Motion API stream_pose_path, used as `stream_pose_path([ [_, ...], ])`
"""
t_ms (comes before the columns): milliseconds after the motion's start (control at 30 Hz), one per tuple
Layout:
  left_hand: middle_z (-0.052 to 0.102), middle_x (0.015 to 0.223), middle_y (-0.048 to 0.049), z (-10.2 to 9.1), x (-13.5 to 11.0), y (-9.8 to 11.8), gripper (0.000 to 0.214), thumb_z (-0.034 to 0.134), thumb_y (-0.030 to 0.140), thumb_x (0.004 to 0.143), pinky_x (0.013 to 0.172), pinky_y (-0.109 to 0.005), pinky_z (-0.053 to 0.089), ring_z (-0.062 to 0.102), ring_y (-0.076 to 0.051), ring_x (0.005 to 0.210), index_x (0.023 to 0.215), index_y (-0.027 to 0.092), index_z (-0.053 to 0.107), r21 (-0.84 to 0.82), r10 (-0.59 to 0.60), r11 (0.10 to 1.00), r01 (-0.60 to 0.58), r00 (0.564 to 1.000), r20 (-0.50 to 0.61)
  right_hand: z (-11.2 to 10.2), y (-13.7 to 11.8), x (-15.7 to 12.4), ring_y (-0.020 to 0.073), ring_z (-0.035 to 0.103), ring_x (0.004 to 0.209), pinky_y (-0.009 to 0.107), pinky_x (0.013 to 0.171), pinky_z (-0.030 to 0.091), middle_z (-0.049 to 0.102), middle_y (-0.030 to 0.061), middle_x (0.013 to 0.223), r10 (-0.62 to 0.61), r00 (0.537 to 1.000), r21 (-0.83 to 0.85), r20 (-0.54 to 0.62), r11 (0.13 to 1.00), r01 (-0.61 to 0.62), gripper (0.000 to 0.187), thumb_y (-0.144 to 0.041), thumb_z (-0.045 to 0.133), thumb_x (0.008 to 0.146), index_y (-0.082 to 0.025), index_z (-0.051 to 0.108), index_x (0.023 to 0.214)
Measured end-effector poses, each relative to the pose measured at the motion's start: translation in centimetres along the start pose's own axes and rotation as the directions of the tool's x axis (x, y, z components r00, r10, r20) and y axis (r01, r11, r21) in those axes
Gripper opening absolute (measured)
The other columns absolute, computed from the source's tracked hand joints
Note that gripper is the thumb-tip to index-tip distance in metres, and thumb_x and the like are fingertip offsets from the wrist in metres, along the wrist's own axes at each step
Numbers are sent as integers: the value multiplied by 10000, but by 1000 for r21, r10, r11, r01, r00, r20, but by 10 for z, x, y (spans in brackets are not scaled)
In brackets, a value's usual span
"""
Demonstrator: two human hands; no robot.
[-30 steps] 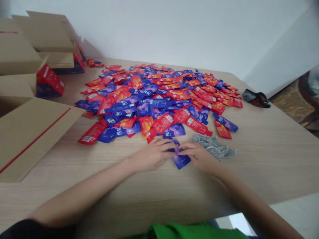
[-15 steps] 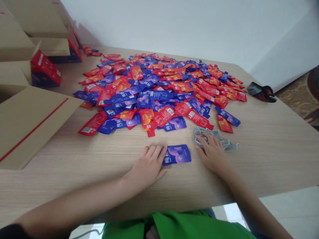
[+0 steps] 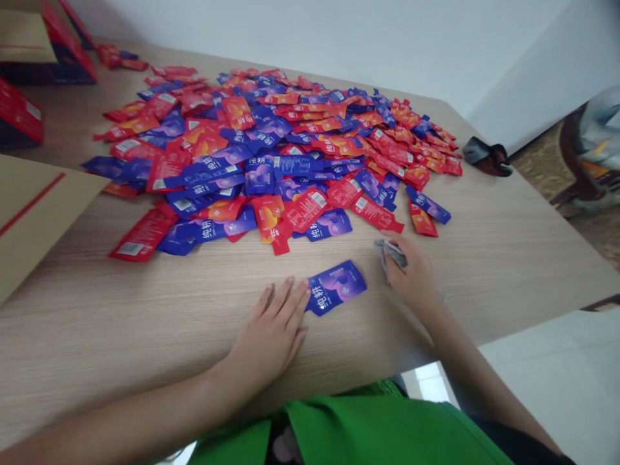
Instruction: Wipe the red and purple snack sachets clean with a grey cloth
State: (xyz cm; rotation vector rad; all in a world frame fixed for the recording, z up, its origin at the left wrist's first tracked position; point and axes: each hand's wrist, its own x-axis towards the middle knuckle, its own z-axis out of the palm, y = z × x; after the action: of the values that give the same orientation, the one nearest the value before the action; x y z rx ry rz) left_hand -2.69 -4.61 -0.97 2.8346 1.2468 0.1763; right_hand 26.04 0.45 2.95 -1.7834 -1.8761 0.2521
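A blue and purple sachet (image 3: pixel 339 286) lies flat on the wooden table, slanting up to the right. My left hand (image 3: pixel 274 326) rests flat with its fingers stretched out, the fingertips touching the sachet's left end. To the right of the sachet, my right hand (image 3: pixel 409 271) is closed around a crumpled grey cloth (image 3: pixel 391 252); part of the cloth pokes out past the thumb and fingers. Just beyond both hands spreads a large heap of red and blue sachets (image 3: pixel 261 171).
Open cardboard boxes (image 3: pixel 33 213) stand along the left side, one flap reaching over the table (image 3: pixel 494 278). A dark, shiny object (image 3: pixel 487 156) sits near the right edge. Behind the heap rises a white wall (image 3: pixel 310 39).
My right hand has gathered the grey cloth up into its grip. My left fingers have straightened from a curled hold to lie flat, and the sachet has tilted. The view has shifted right.
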Motion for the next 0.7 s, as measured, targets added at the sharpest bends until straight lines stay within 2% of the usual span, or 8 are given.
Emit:
stream_pose_path([
  [67, 380, 1553, -89, -1, -1, 1, 543, 432, 363, 957, 1119, -524, 359, 347, -324, 1432, 1467, 176, 454, -15, 1, 1000, -1, 1000, 2, 10, -37, -11, 231, 593, 1054, 355, 918, 475, 622, 102, 1176, -102, 995, 72, -14, 992, 102, 381, -208, 455, 915, -219, 547, 1284],
  [100, 416, 1531, -108, -1, 0, 1, 533, 444, 369, 954, 1115, -534, 362, 366, -334, 1420, 1444, 164, 485, -19, 7, 1000, -7, 1000, 3, 18, -55, -17, 237, 580, 1048, 363, 909, 471, 613, 101, 1172, -208, 977, 65, 39, 977, 205, 382, -209, 488, 899, -227, 560, 1274],
  [167, 535, 1433, -151, -3, 1, 0, 483, 466, 366, 948, 1105, -552, 368, 418, -352, 1383, 1361, 144, 579, -22, 18, 1000, -17, 1000, 13, 37, -82, -26, 266, 547, 1060, 411, 884, 450, 595, 95, 1234, -375, 899, -18, 226, 921, 388, 405, -194, 504, 890, -268, 575, 1282],
  [233, 611, 1344, -163, -5, 4, -1, 420, 471, 321, 948, 1095, -555, 377, 446, -357, 1362, 1290, 146, 640, -15, 29, 999, -28, 999, 27, 53, -91, -32, 289, 524, 1062, 440, 844, 433, 564, 115, 1308, -409, 847, -82, 339, 884, 460, 442, -217, 507, 893, -259, 549, 1330],
  [333, 532, 1442, -116, -9, 7, -4, 440, 437, 221, 948, 1075, -545, 399, 422, -344, 1382, 1359, 168, 582, 3, 53, 999, -53, 998, 46, 60, -77, -35, 322, 487, 1088, 480, 860, 407, 515, 145, 1363, -325, 875, -183, 358, 895, 408, 482, -223, 516, 874, -217, 528, 1356],
  [467, 401, 1536, -67, -11, 9, -5, 500, 429, 196, 944, 1066, -542, 403, 408, -346, 1389, 1440, 166, 486, 29, 55, 998, -58, 996, 76, 47, -40, -35, 341, 463, 1087, 516, 916, 391, 486, 156, 1352, -201, 946, -262, 255, 927, 267, 473, -195, 512, 848, -200, 551, 1320],
  [600, 397, 1538, -58, -11, 11, -3, 488, 425, 251, 968, 1068, -532, 400, 413, -344, 1385, 1444, 160, 478, 45, 45, 998, -48, 997, 67, 32, -12, -28, 322, 481, 1073, 496, 920, 422, 507, 161, 1216, -88, 981, -214, 172, 969, 125, 426, -134, 463, 835, -168, 554, 1250],
  [700, 402, 1540, -36, -11, 12, -1, 469, 391, 295, 999, 1074, -524, 395, 412, -334, 1386, 1447, 187, 476, 42, 36, 998, -38, 998, 49, 26, -16, -20, 288, 493, 1039, 483, 935, 428, 509, 136, 1106, -66, 998, -84, 13, 994, 67, 365, -113, 429, 841, -170, 532, 1186],
])
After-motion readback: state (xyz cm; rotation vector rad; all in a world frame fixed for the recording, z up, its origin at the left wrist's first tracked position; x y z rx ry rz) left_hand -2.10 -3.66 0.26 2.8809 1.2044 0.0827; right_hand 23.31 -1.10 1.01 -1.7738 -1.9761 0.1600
